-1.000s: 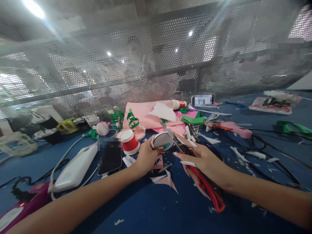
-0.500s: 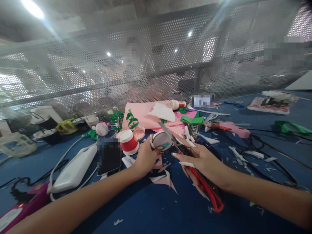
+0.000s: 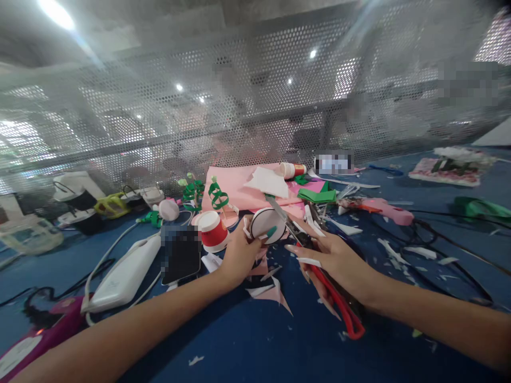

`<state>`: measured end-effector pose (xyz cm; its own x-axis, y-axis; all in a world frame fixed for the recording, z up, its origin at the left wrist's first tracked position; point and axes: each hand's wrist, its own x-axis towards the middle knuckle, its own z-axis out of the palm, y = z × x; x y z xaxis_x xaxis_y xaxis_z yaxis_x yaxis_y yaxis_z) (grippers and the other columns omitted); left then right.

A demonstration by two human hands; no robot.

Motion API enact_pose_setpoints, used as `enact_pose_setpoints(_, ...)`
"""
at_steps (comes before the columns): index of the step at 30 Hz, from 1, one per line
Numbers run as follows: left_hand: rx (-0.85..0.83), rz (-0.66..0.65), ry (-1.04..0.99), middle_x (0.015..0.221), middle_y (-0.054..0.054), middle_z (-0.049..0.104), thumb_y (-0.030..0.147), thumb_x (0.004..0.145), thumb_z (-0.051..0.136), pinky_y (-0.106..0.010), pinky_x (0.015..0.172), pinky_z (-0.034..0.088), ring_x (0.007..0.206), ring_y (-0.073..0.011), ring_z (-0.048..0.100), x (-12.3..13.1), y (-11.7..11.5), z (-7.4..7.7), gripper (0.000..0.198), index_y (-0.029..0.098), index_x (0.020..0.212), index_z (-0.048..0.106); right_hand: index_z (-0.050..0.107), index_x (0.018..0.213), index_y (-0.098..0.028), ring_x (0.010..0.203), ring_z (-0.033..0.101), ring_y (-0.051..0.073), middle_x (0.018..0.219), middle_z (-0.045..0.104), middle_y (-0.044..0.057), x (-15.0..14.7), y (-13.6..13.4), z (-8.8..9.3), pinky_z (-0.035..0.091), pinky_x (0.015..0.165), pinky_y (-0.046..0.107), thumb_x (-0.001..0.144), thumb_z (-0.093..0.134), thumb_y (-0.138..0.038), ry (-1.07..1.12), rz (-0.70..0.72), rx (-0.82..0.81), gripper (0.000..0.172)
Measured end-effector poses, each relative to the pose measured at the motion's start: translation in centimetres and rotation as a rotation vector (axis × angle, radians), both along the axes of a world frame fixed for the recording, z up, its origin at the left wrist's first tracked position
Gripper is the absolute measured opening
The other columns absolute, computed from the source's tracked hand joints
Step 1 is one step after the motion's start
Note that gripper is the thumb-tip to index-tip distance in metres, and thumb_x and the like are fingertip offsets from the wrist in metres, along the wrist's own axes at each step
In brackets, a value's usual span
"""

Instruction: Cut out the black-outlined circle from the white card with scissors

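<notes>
Blue worktop (image 3: pixel 279 351) spreads below a perforated screen (image 3: pixel 239 127); at the frame's centre, the left hand (image 3: pixel 239 258) has its grip closed on the edge of a white round piece (image 3: pixel 266 221), and the right hand (image 3: pixel 339 260) has its own wrapped around red-handled scissors (image 3: pixel 343 308), blades at the piece's right edge. Left of these sits a red-and-white paper cup (image 3: pixel 212 234), its yellowish print too blurred to read, then a dark-screened phone (image 3: pixel 184 258).
</notes>
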<state>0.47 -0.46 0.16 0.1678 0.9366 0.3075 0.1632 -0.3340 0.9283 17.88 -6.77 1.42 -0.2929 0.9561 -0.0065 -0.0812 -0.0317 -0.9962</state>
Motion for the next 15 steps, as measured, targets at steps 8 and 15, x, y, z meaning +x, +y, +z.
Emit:
enact_pose_setpoints(8, -0.028, 0.011, -0.028, 0.081, 0.001, 0.062, 0.007, 0.062, 0.048, -0.020, 0.057, 0.052, 0.076, -0.0133, 0.061, -0.18, 0.02, -0.20, 0.033, 0.019, 0.091, 0.056, 0.021, 0.141, -0.032, 0.028, 0.049, 0.009, 0.052, 0.057, -0.006, 0.10, 0.31, -0.17, 0.042, 0.027, 0.017, 0.081, 0.056, -0.033, 0.010, 0.014, -0.026, 0.069)
enact_pose_setpoints(15, 0.026, 0.024, 0.016, 0.076, 0.001, 0.063, 0.006, 0.060, 0.046, -0.020, 0.060, 0.050, 0.069, -0.0110, 0.059, -0.16, 0.09, -0.21, 0.032, 0.017, 0.086, 0.061, 0.013, 0.144, -0.029, 0.027, 0.046, 0.007, 0.049, 0.053, -0.008, 0.08, -0.04, 0.15, 0.040, 0.026, 0.015, 0.082, 0.054, -0.031, 0.020, 0.023, -0.030, 0.075)
